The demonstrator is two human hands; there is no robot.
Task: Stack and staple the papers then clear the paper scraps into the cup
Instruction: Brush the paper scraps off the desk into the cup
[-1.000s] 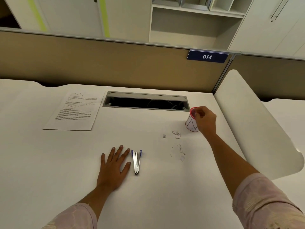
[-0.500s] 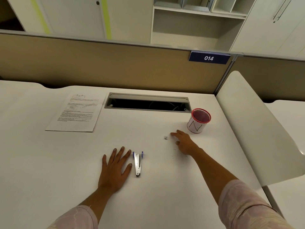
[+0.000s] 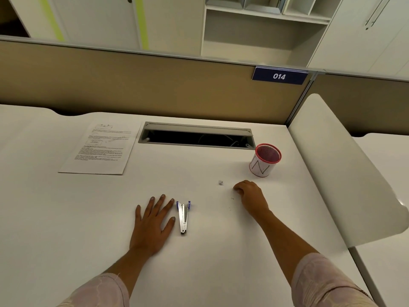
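Note:
The stacked printed papers [image 3: 99, 149] lie flat at the far left of the white desk [image 3: 66, 218]. A silver stapler [image 3: 183, 217] with a blue end lies near the middle. My left hand [image 3: 152, 224] rests flat just left of it, fingers spread, holding nothing. The red mesh cup [image 3: 264, 160] with a white paper wrap stands upright at the far right. My right hand [image 3: 251, 196] sits on the desk in front of the cup, fingers curled in over gathered paper scraps that are hidden inside. One small scrap [image 3: 220, 182] lies just left of that hand.
An open cable slot [image 3: 195, 136] runs across the back of the desk, behind the cup. A white curved divider panel [image 3: 345, 173] borders the desk's right side. A tan partition [image 3: 155, 85] with a blue "014" sign closes the back.
My right hand left the cup's rim, came down to the scraps in front of it and curled shut over them. The scraps there no longer show. My left hand has stayed put.

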